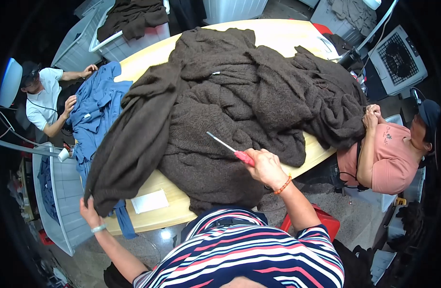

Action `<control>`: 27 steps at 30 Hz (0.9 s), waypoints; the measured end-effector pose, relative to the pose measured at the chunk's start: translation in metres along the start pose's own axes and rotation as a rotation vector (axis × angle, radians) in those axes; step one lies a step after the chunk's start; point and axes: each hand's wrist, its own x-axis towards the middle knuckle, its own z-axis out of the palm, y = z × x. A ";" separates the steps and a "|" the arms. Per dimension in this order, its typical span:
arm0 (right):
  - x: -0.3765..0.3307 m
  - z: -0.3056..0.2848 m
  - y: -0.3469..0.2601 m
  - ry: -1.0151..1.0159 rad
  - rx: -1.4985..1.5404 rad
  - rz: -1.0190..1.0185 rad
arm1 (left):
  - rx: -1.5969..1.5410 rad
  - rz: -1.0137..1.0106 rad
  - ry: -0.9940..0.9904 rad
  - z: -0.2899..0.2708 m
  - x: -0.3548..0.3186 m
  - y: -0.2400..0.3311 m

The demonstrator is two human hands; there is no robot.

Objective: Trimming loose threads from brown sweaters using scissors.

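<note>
Scissors (230, 149) sit clenched in your right hand (265, 165) at four o'clock; your left hand (90, 211) grips the brown knit (230, 105) hem at eight o'clock on the tabletop (155, 213). Blades could snag loose loops.

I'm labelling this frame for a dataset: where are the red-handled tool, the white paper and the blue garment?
red-handled tool (243, 157): head view, on its red handle.
white paper (150, 200): head view, sheet's middle.
blue garment (98, 103): head view, its upper spread part.

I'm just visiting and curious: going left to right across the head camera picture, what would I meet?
Person in white shirt → blue garment → left hand → brown knitted pile → right hand with red-handled tool → person in pink shirt.
</note>
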 end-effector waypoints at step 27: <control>-0.046 -0.014 0.039 0.198 -0.008 0.289 | 0.398 0.548 -0.735 0.419 -0.063 0.084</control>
